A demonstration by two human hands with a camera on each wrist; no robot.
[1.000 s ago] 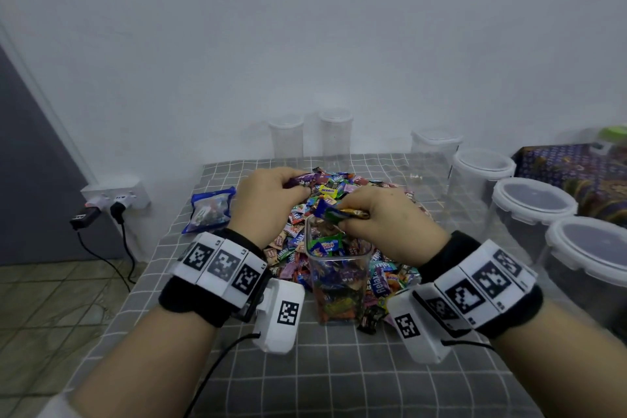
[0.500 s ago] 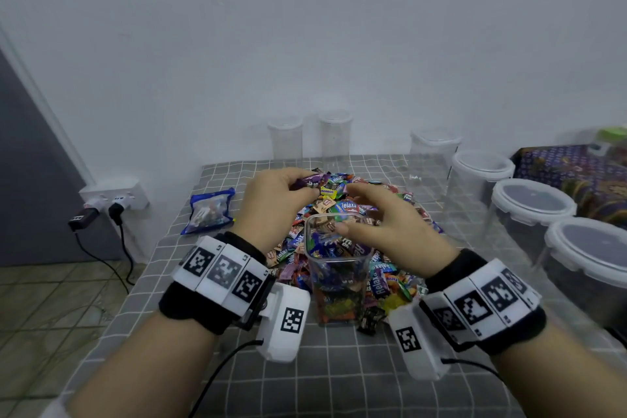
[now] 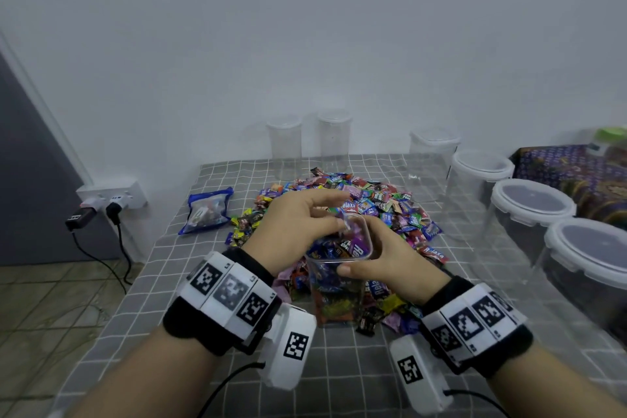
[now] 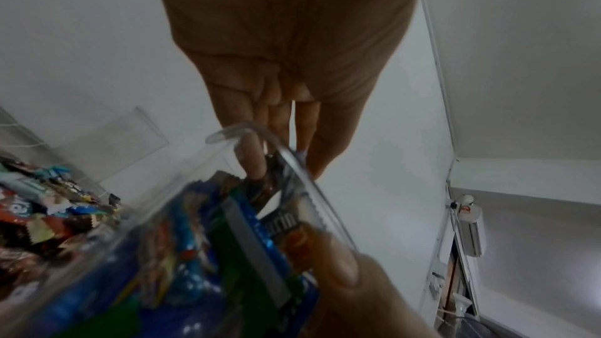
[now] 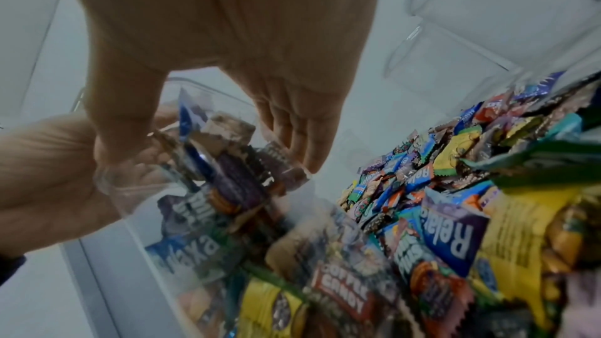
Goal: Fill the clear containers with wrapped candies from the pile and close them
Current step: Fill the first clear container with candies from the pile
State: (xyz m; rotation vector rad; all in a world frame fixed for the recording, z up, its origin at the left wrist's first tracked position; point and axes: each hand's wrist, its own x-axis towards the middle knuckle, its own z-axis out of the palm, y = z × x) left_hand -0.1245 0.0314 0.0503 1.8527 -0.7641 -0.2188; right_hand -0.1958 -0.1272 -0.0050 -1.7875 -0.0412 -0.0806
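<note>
- Room: grey checked cloth (image 3: 176, 282) over a table against a plain white wall; tiled floor at left.
- Nearest: the open tub (image 3: 339, 285) stands at the front edge of the candy pile (image 3: 383, 210), with bare cloth on the near side.
- Right hand (image 3: 393, 265) wraps the tub's right side, thumb across the near wall just under the rim. It steadies the tub.
- Left hand (image 3: 298, 227) hovers over the tub mouth, fingers curled down; the fingertips (image 4: 253, 161) reach past the rim among the top candies. It seems to be pinching a wrapper; blur leaves that unsure.
- Step, by my judgement: filling. The tub looks nearly full, wrappers reaching the rim.
- Next move probably calls for pressing the top candies below the rim so a lid can seat. I see no loose lid for this tub.
- Edges: the table's left edge lies well left of the left wrist; a blue bag (image 3: 207, 210) lies near it, beside the pile.
- Right side is crowded: a row of lidded tubs (image 3: 532, 204) leaves little elbow room there.
- Far: two tall jars (image 3: 308, 142) at the wall behind the pile; open cloth between them and the candies.
</note>
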